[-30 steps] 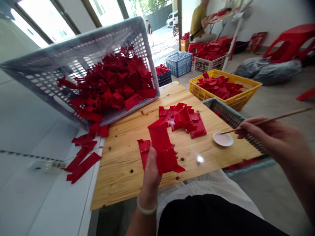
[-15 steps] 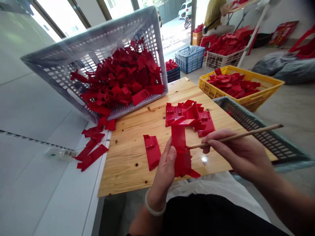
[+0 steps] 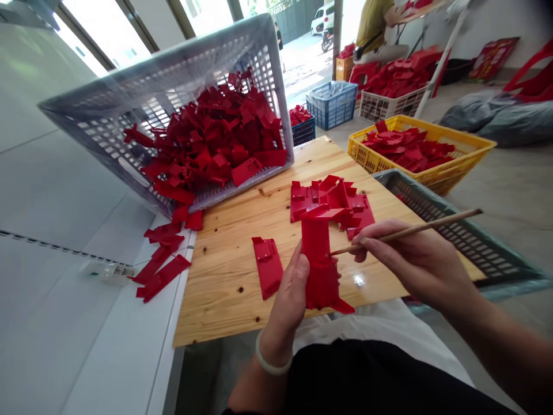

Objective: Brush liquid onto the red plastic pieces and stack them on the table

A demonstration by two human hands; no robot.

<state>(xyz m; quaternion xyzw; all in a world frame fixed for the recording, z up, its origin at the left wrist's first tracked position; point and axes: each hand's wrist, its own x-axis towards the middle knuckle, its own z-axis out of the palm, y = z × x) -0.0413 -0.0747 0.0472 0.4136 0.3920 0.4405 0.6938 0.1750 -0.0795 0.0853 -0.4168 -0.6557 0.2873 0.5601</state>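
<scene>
My left hand grips a long red plastic part upright over the front edge of the wooden table. Pinched in my right hand is a thin wooden stick, its tip touching the right edge of the red part near its middle. One flat red piece lies on the table, left of my left hand. Behind the held part sits a small pile of red pieces. My left fingers are partly hidden behind the part.
A tilted grey crate full of red pieces stands at the back left, some spilled onto a white ledge. Right of the table are a yellow crate and a green-grey crate. A person sits in the background.
The stick and my right hand have shifted slightly left and up, with the tip now a little higher on the red part. My left hand still holds that part, tilted slightly differently.
</scene>
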